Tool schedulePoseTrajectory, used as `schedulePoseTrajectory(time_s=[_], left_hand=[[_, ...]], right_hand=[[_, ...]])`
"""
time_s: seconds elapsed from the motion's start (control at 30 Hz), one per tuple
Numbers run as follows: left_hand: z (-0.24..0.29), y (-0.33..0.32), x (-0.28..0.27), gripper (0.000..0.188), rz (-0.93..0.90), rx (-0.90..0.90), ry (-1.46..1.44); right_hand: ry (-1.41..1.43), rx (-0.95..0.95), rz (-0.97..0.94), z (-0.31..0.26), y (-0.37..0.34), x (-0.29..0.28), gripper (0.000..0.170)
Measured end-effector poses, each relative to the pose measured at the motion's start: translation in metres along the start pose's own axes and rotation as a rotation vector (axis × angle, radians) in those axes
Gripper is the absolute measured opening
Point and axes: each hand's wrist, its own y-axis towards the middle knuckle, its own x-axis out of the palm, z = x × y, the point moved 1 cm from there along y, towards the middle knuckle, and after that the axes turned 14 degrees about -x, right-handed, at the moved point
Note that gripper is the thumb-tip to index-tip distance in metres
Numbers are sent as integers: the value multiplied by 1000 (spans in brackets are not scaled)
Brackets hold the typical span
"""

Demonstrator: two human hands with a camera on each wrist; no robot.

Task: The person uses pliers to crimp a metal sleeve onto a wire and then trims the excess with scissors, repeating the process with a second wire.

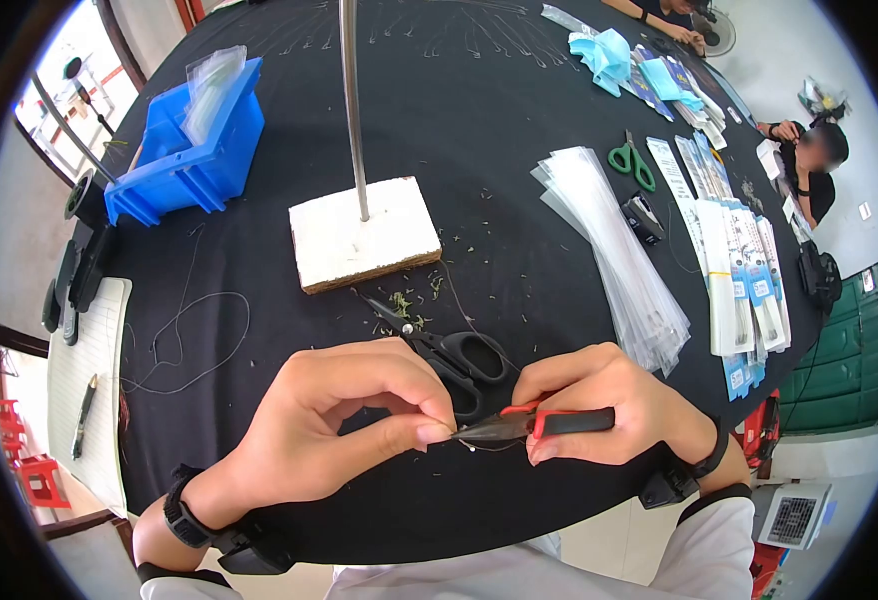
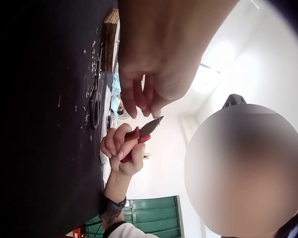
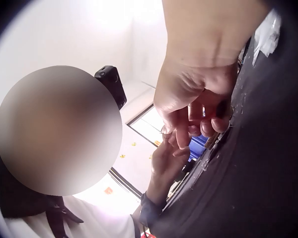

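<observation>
My right hand (image 1: 619,405) grips a pair of needle-nose pliers (image 1: 577,421) with red and black handles, also visible in the left wrist view. Thumb and forefinger of my left hand (image 1: 309,425) pinch together right at the pliers' pointed tip. A thin line (image 1: 499,447) shows just under the pliers' nose; the part between the left fingertips is hidden. Just beyond both hands lie black-handled scissors (image 1: 474,365), blades pointing away to the left. In the right wrist view the right hand's fingers (image 3: 204,128) are curled, with the left hand (image 3: 166,161) beyond.
A white-topped block (image 1: 359,235) with an upright metal rod stands ahead, green clippings (image 1: 404,303) near it. To the left are a blue bin (image 1: 194,150), notebook (image 1: 84,400) and loose thread. Clear sleeves (image 1: 614,260), green scissors (image 1: 632,162) and packets (image 1: 744,275) lie right.
</observation>
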Motion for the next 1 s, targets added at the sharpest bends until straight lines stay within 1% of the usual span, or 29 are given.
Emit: schedulePoseTrajectory(time_s=[0.37, 0.47, 0.57, 0.6, 0.63, 0.7, 0.8, 0.9, 1.0], left_hand=[[-4, 2, -7, 5, -52, -8, 10], [-10, 3, -6, 19, -44, -47, -144], [-16, 6, 0, 32, -164, -202, -344], [-23, 6, 2, 41, -194, -233, -325], [-24, 6, 5, 42, -190, -159, -222], [-25, 5, 13, 37, -103, -72, -194], [-22, 1, 13, 25, 0, -79, -35], [-17, 0, 16, 17, 46, -65, -119], [-20, -1, 12, 13, -42, -11, -167]], right_hand=[[3, 23, -6, 0, 0, -1, 13], [-29, 42, 46, 0, 1, 0, 12], [-97, 10, 170, -2, 3, 3, 12], [-156, 17, 198, -4, 4, 5, 12], [-217, 3, 209, -4, 4, 7, 13], [-337, -25, 232, -5, 4, 12, 15], [-481, -34, 189, -13, 7, 15, 18], [-644, -122, 190, -14, 8, 23, 20], [-714, -120, 200, -20, 9, 26, 20]])
